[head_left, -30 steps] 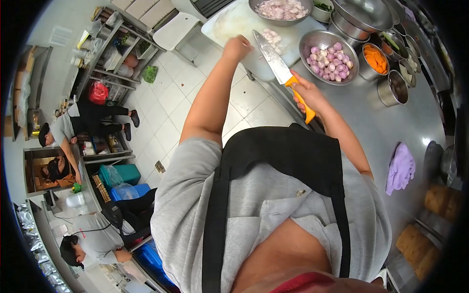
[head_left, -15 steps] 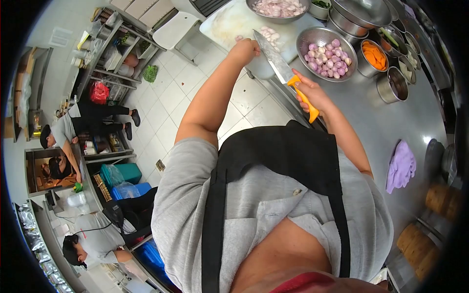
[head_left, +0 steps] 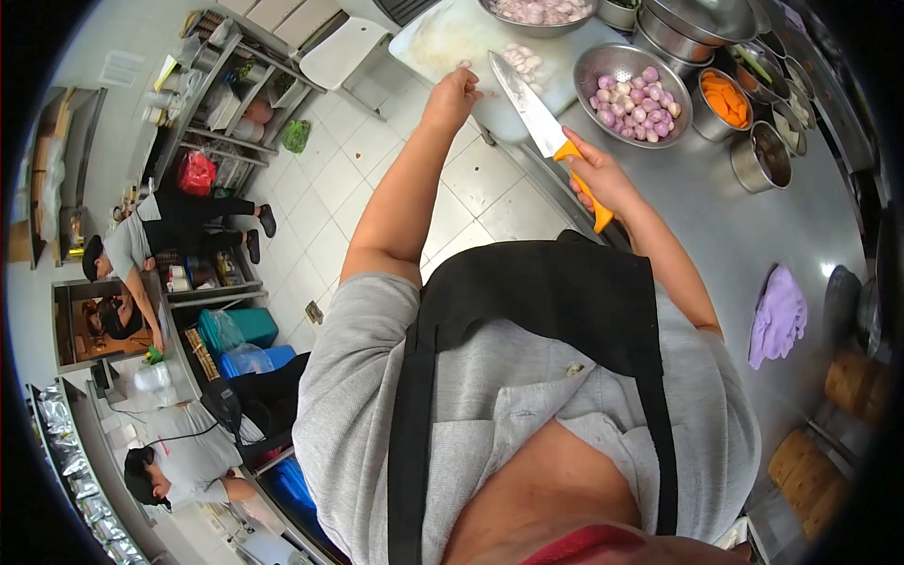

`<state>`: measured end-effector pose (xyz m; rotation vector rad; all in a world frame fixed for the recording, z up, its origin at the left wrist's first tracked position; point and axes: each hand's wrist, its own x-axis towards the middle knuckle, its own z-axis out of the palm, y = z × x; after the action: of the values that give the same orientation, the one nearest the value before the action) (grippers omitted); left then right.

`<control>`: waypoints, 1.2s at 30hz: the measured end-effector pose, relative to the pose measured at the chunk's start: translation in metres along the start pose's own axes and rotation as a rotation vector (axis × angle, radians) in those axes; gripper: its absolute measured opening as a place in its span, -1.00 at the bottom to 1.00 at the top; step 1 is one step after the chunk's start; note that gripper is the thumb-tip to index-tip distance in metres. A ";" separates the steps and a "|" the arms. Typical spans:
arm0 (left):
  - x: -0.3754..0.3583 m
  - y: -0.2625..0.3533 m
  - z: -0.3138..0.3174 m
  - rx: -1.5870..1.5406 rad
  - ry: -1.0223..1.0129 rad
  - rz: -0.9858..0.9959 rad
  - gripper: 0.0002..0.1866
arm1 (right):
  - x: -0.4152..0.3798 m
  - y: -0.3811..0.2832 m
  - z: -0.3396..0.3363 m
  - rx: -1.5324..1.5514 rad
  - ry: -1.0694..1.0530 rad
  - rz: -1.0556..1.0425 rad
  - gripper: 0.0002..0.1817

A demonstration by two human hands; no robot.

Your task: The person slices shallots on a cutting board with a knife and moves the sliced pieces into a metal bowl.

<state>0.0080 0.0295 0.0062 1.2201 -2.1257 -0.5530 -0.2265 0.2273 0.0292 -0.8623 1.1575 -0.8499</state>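
Note:
My right hand [head_left: 605,177] grips the orange handle of a chef's knife [head_left: 530,108]. Its wide blade points away from me over the near edge of a white cutting board [head_left: 424,47]. Left of the blade, my left hand [head_left: 454,98] is closed at the board's edge with its fingers curled together; what they hold, if anything, is hidden. A small pinkish piece [head_left: 463,64] lies just beyond that hand. Peeled pale shallots [head_left: 524,62] rest on the board beyond the blade. Right of the board, a steel bowl [head_left: 588,73] contains purple shallots [head_left: 638,108].
A bowl of sliced shallots [head_left: 541,9] stands at the board's far side. Carrot pieces [head_left: 723,99] fill a steel pot, near another steel pot [head_left: 761,158]. A purple cloth [head_left: 779,318] lies on the steel counter [head_left: 702,221]. Two people [head_left: 141,231] [head_left: 184,452] work at the left.
My left hand has moved left, away from the knife blade. The knife stays in my right hand, nearly where it was. The whole view has shifted slightly.

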 end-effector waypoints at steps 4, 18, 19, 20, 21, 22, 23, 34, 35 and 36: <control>-0.006 0.014 0.003 0.215 -0.027 -0.214 -0.75 | -0.009 -0.013 0.015 -0.252 0.115 -0.030 -0.45; 0.021 0.024 0.023 0.388 -0.130 0.067 -0.83 | -0.028 -0.036 0.023 -0.486 0.205 -0.087 -0.45; 0.023 0.023 0.024 0.430 -0.172 0.129 -0.82 | -0.029 -0.036 0.021 -0.452 0.187 -0.071 -0.45; 0.025 0.022 0.023 0.475 -0.206 0.188 -0.81 | -0.029 -0.036 0.018 -0.424 0.163 -0.060 -0.45; 0.026 0.022 0.024 0.475 -0.233 0.173 -0.79 | -0.027 -0.033 0.015 -0.415 0.177 -0.074 -0.45; 0.027 0.022 0.025 0.486 -0.242 0.138 -0.77 | -0.024 -0.030 0.014 -0.415 0.165 -0.101 -0.45; 0.031 0.008 0.032 0.450 -0.262 0.151 -0.76 | -0.022 -0.031 0.015 -0.391 0.161 -0.089 -0.45; 0.039 0.006 0.050 0.808 -0.084 0.074 -0.75 | -0.009 -0.019 0.029 -0.509 0.191 -0.096 -0.45; 0.038 0.005 0.047 0.805 -0.093 0.078 -0.75 | -0.006 -0.019 0.031 -0.516 0.180 -0.123 -0.45; 0.037 0.004 0.041 0.631 -0.121 0.032 -0.76 | -0.006 -0.018 0.029 -0.521 0.181 -0.145 -0.45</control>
<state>-0.0372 0.0014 -0.0097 1.5000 -2.5151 0.0839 -0.2013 0.2286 0.0525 -1.3279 1.5233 -0.7644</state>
